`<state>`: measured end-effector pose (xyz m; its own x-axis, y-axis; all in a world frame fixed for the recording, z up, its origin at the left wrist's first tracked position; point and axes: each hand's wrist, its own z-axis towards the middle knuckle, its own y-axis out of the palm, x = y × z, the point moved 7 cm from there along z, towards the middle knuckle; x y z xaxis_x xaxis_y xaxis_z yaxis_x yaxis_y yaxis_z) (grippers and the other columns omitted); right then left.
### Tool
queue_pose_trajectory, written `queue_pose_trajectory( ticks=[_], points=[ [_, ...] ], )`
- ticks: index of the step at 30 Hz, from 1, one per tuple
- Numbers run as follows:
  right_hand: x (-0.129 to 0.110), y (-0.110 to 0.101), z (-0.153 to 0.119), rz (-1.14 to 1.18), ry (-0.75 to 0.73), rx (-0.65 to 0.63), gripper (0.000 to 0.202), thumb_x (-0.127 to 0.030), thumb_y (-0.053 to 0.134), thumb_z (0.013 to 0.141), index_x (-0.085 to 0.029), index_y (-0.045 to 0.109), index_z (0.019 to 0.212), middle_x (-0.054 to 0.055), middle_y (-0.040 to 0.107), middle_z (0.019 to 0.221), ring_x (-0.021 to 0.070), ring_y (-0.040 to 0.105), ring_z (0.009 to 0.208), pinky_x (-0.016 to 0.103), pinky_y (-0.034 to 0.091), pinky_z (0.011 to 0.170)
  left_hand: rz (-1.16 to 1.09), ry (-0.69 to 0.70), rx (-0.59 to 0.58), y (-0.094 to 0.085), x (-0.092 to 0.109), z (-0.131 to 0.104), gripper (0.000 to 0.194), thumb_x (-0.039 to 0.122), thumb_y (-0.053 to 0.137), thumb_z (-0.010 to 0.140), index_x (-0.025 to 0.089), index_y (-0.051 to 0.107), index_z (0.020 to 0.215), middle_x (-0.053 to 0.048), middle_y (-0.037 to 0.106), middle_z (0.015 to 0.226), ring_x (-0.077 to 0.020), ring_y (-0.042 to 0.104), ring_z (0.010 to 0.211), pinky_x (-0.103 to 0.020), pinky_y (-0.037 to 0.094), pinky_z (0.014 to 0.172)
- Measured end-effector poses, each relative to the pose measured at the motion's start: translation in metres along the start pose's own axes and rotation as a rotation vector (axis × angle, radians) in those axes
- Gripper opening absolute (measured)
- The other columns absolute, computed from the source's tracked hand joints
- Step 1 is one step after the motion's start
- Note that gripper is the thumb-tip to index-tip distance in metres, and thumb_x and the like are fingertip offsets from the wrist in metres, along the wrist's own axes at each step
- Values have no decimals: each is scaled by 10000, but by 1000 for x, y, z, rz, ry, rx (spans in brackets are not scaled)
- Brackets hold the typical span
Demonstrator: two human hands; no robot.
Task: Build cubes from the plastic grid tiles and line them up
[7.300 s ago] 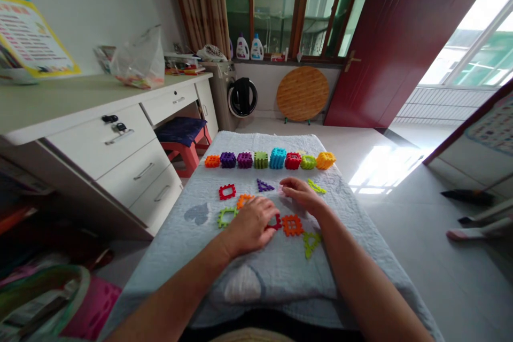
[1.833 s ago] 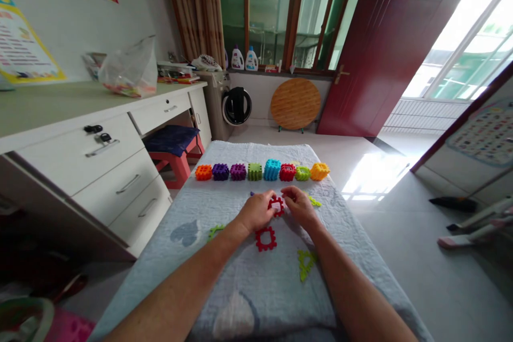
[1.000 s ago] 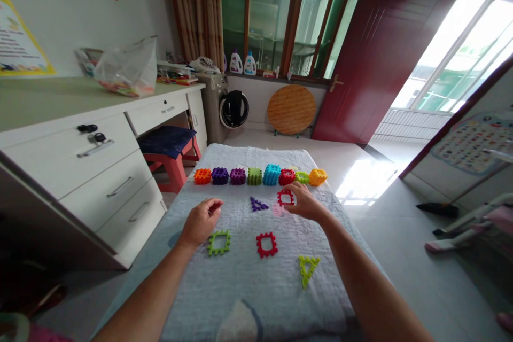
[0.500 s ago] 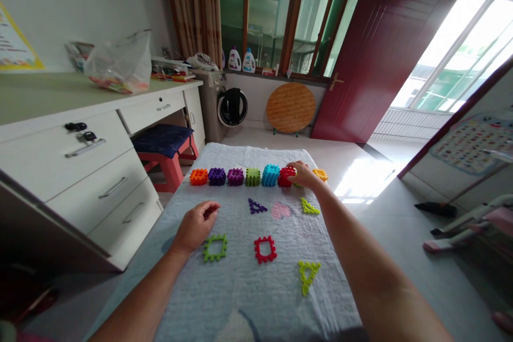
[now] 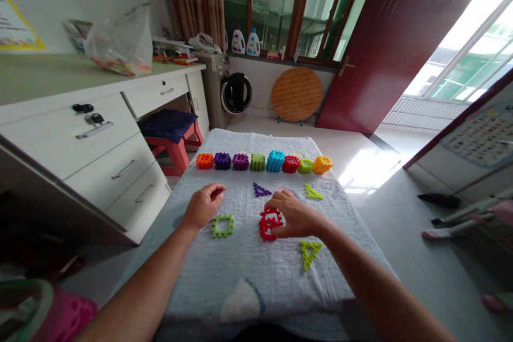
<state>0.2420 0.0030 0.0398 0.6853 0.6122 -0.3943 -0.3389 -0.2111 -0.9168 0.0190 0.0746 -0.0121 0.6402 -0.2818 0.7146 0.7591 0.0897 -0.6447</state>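
My right hand [image 5: 294,215] grips a red square piece [image 5: 271,215] at the middle of the cloth-covered table, over another red square [image 5: 265,231] that it partly overlaps. My left hand [image 5: 203,206] rests on the cloth with fingers curled together; whether anything is inside is hidden. A green square frame [image 5: 223,226] lies just right of its wrist. Beyond the hands, stacks stand in a row, from orange [image 5: 205,161] through purple, green and blue [image 5: 276,161] to red [image 5: 290,164] and yellow [image 5: 323,164]. Loose triangles lie nearby: purple [image 5: 261,190], and yellow-green ones [image 5: 313,192] at the right.
White drawers [image 5: 116,165] and a red stool [image 5: 176,152] with a dark blue seat stand left of the table. A round wooden board [image 5: 296,94] leans against the far wall. At the lower left is a pink basket [image 5: 74,312].
My right hand has come back from the red stack toward me with a red square. The view has tilted down, and my left hand has stayed near the green frame.
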Motion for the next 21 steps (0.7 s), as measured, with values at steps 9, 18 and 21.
queue_pose_trajectory(
  ticks=[9, 18, 21],
  points=[
    [-5, 30, -5, -112, 77, -14, 474, -347, 730, 608, -185, 604, 1036, 88, 549, 972, 246, 453, 927, 381, 386, 841, 7, 6, 7, -2, 2, -2, 253, 327, 489, 762, 189, 644, 906, -30, 712, 847, -172, 657, 769, -272, 518, 753],
    [14, -10, -3, -69, 89, 116, 364, -279, 689, 628, -193, 595, 969, 55, 552, 934, 210, 488, 891, 338, 406, 811, 3, 1, -7, -2, 3, -1, 256, 351, 489, 765, 195, 638, 902, -33, 715, 857, -179, 663, 781, -280, 523, 762],
    [63, -59, 1, -73, 199, 362, 359, -252, 651, 668, -206, 585, 1018, 58, 540, 998, 200, 499, 914, 332, 408, 825, 8, -11, -21, -2, 3, -1, 265, 366, 495, 752, 197, 639, 896, -35, 718, 865, -187, 666, 787, -289, 527, 767]
  ],
)
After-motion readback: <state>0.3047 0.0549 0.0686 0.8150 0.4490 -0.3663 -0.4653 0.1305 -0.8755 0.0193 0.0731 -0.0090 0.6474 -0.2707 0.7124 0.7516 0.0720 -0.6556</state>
